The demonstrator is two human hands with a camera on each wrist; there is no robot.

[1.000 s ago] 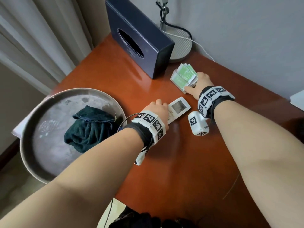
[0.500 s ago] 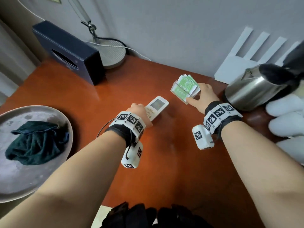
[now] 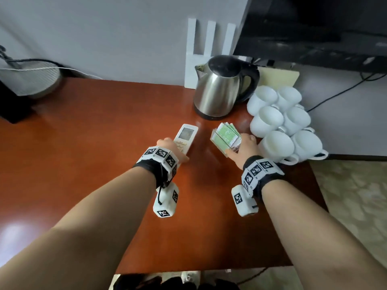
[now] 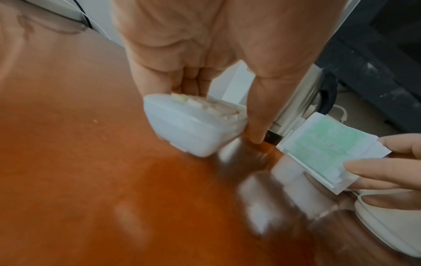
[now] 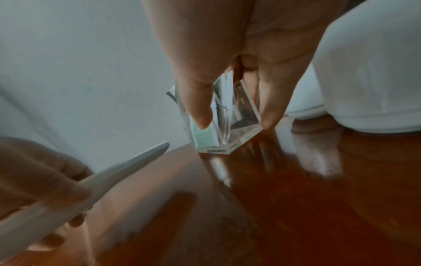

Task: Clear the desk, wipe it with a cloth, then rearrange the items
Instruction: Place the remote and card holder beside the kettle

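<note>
My left hand point(image 3: 170, 150) grips the near end of a white remote control point(image 3: 186, 137), held just above the red-brown desk point(image 3: 88, 164); the left wrist view shows the remote point(image 4: 193, 126) pinched between thumb and fingers. My right hand point(image 3: 243, 148) holds a clear holder of green-and-white sachets point(image 3: 226, 136) by its sides. In the right wrist view the thumb and fingers clamp the clear holder point(image 5: 225, 124), tilted, close over the desk point(image 5: 318, 198).
A steel kettle point(image 3: 219, 88) stands at the back of the desk, right behind both items. A stack of white mugs point(image 3: 280, 124) sits at the right edge, touching distance from my right hand. A lamp base point(image 3: 29, 80) and dark box corner point(image 3: 12, 109) lie far left.
Both hands have carried the remote and the sachet holder to the right across the desk, from beside the dark tissue box to in front of the kettle and mugs.
</note>
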